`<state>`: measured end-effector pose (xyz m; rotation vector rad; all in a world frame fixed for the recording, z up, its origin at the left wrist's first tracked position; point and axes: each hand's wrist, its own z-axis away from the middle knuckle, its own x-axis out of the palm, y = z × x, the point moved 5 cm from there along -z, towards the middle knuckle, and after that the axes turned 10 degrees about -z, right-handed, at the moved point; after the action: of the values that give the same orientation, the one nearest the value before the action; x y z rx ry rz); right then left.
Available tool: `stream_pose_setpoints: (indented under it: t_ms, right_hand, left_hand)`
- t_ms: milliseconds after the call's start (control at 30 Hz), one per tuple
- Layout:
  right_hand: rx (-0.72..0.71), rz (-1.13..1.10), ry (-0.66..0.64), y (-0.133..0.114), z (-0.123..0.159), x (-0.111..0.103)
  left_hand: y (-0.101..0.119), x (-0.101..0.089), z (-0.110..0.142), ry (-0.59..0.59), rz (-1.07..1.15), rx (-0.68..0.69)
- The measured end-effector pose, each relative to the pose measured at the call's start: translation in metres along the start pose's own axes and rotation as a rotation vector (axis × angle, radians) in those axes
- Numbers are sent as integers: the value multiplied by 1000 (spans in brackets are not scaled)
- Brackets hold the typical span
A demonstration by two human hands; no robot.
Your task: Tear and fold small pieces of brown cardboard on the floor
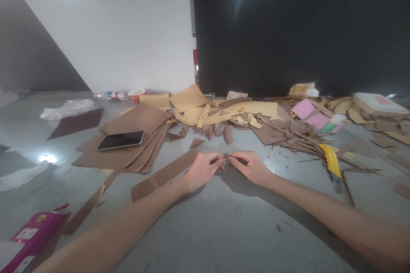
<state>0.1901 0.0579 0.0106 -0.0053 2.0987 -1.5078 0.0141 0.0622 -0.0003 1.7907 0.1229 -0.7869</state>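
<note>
Both hands meet above the grey tabletop in the middle of the view. Between the fingertips is a small brown cardboard piece point(226, 156), mostly covered by the fingers. My left hand point(205, 169) pinches its left side, and my right hand point(251, 166) pinches its right side. Beside my left hand and forearm lies a long brown cardboard strip point(166, 173). Just beyond the hands are several small cut cardboard pieces, among them a triangle point(196, 142) and a curved piece point(228, 134).
A phone point(121, 140) rests on stacked brown sheets point(141, 116) at left. Yellow and brown scraps point(224, 113) heap along the wall. To the right lies a yellow-handled cutter point(331, 163). A purple packet point(38, 234) is at lower left; a white box point(379, 105) stands at far right.
</note>
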Motion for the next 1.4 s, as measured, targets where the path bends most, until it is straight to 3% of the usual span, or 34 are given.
stream_pose_setpoints:
  t_ms: [300,1067,1400]
  right_hand:
    - [-27,-15,-8,0,0,-1]
    - [-66,5,-92,0,2,2]
    - [-51,4,-133,0,2,4]
  left_hand:
    - [6,-1,-1,-28,103,-32]
    - [12,-1,2,-36,6,18]
    - [12,0,1,-98,61,47]
